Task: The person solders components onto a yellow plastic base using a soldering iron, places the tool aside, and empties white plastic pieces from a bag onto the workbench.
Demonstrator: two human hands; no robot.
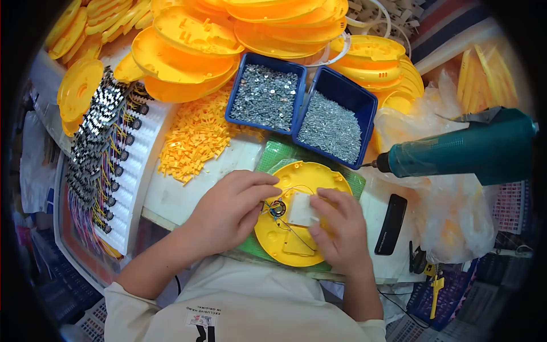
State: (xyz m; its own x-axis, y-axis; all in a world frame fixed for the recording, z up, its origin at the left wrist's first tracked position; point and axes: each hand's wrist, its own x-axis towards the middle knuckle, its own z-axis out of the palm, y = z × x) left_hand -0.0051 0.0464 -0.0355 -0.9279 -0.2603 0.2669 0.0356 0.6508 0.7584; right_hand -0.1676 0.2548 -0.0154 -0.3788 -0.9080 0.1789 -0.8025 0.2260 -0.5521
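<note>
A round yellow plastic shell (270,242) lies on a green mat (356,182) in front of me, its inner side up. Inside it sit a white plastic box (300,210) and a small round dark part with wires (277,208). My right hand (343,231) has its thumb and fingers closed on the right side of the white box. My left hand (231,208) is at the shell's left edge, fingers curled beside the round part and its wires. What its fingertips hold, if anything, is hidden. A thin wire loops over the shell.
Two blue bins (299,117) of small metal parts stand behind the shell. Small yellow pieces (194,134) are heaped left, near a white foam tray (137,171) with wired parts. A green electric screwdriver (461,149) hangs right, above a black phone-like slab (391,224). Yellow shells (191,34) are stacked behind.
</note>
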